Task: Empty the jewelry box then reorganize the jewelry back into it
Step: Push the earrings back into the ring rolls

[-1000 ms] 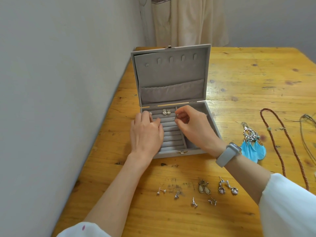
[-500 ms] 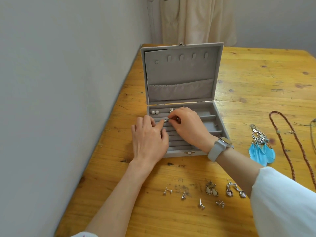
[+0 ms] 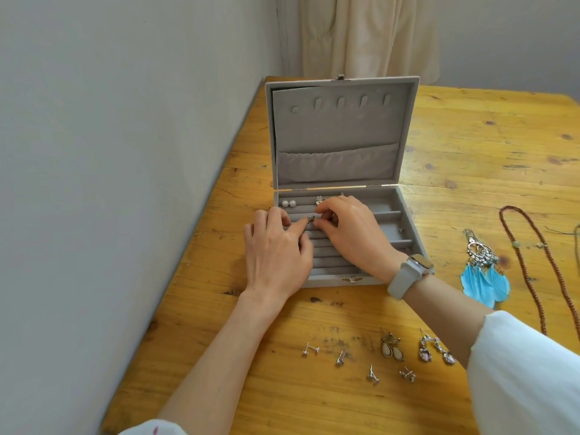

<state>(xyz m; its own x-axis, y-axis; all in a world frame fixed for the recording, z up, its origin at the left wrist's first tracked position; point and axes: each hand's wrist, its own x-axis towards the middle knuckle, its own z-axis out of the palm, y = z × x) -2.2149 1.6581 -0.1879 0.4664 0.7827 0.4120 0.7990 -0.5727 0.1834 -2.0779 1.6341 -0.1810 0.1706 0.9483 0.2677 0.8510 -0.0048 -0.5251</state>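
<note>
Wooden table (image 3: 470,146) | jewelry box (image 3: 342,86) open | pearl studs (image 3: 288,203) inside

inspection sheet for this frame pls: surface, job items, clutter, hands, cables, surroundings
Surface: wooden table, knotty and scuffed.
Job's things: grey jewelry box open, lid upright; pearl studs seated in the back ring-roll row; a small silver earring at the second row. Loose on the table: small studs, drop earrings, crystal earrings, blue feather earrings, brown bead necklace.
Clutter: nothing seen.
Hands: left hand rests on the box, fingertips at the earring; right hand pinches it, grey watch on that wrist.
Cables: a thin cord at the right edge, kind unclear.
Surroundings: grey wall left, cream curtain behind.
</note>
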